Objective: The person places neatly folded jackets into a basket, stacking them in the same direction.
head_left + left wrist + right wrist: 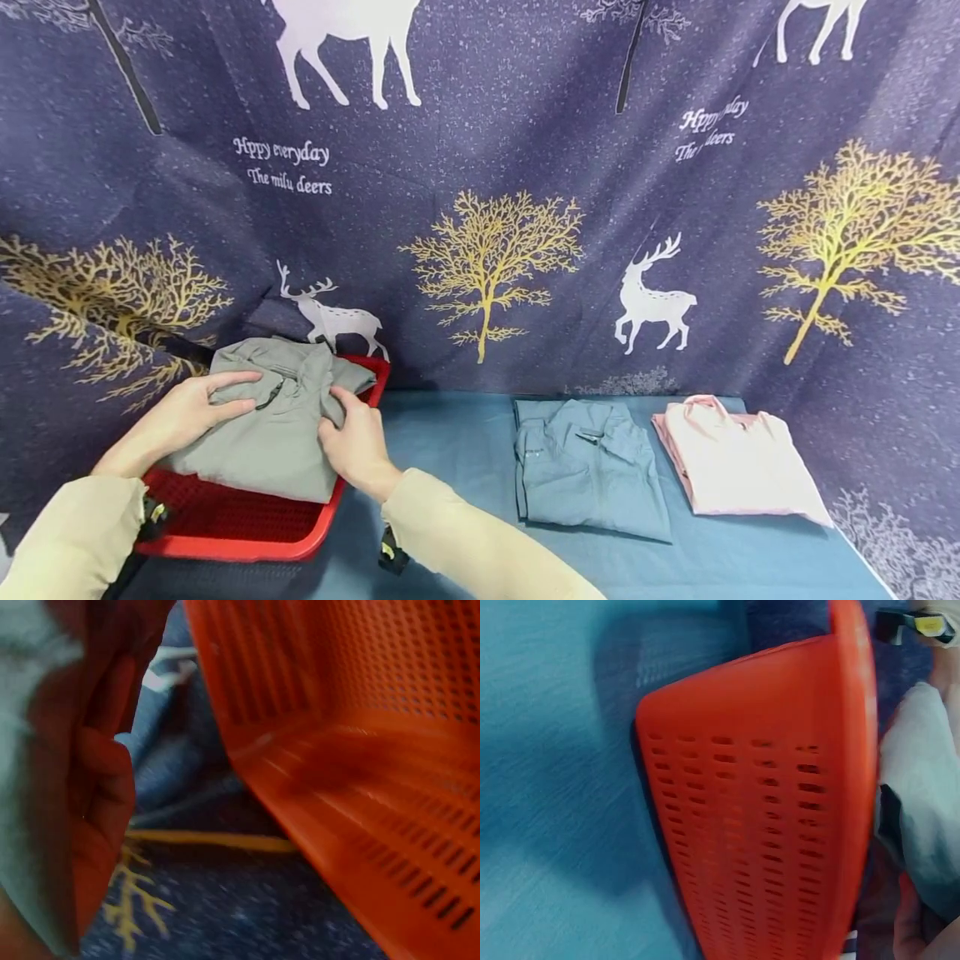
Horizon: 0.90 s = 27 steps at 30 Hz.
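Observation:
A folded grey-green jacket (281, 433) with a dark zip pull is held over the red basket (225, 546), covering much of its opening. My left hand (183, 412) grips the jacket's left side, thumb on top; in the left wrist view, curled fingers (105, 761) show against the cloth. At the opposite side, my right hand (360, 442) holds the right edge, its thumb and a finger on the fabric. From the right wrist, the basket's slotted outer wall (735, 817) fills the middle, with the jacket (926, 780) beyond its rim. Some fingers are hidden by the cloth.
A folded blue jacket (592, 471) lies on the blue-covered table (442, 467), right of the basket. Beside it is a folded pale pink garment (735, 462) near the table's right edge. A dark curtain (510, 150) printed with deer and trees hangs behind.

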Available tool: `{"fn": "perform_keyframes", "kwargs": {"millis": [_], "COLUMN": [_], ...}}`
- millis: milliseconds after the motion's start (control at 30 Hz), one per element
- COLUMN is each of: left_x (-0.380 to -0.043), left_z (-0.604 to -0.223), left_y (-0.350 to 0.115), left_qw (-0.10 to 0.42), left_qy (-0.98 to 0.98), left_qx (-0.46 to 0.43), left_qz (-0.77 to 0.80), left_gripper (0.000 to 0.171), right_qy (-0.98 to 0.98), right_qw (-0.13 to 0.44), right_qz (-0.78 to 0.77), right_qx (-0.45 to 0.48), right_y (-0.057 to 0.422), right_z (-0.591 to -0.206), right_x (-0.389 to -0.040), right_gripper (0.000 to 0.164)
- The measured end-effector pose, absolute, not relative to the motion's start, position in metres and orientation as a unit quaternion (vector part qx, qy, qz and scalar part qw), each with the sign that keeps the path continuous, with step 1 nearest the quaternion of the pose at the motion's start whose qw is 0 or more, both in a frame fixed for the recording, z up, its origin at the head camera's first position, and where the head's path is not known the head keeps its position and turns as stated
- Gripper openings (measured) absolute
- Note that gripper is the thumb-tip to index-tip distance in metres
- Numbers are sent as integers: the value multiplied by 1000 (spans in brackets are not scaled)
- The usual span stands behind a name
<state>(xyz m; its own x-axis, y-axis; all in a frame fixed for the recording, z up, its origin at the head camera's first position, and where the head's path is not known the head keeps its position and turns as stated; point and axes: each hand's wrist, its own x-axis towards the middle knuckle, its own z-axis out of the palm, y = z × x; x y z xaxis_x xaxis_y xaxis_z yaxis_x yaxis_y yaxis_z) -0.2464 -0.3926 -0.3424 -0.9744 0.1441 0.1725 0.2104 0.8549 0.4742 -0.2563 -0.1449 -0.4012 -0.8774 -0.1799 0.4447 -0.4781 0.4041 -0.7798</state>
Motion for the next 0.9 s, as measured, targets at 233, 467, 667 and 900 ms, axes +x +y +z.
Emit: {"fn": "perform_keyframes", "kwargs": {"millis": [233, 467, 667, 900], "left_x": [-253, -261, -268, -271], "left_z": [-358, -372, -379, -385], "left_y": [-407, -409, -405, -399], "left_qw": [23, -2, -10, -61], "left_qy": [-969, -967, -965, -967], "left_qx": [-68, -77, -108, -126], "left_qz": [-236, -244, -240, -213], "left_gripper": [66, 57, 46, 38], "right_qy": [-851, -879, -901, -928], "right_qw": [130, 106, 119, 133], "right_qz": [464, 421, 366, 269], "right_qx": [207, 195, 199, 219], "right_y": [-163, -169, -169, -173], "right_z": [-412, -414, -413, -420], "right_x": [-258, -261, -266, -266], "right_gripper": [44, 44, 43, 29]}}
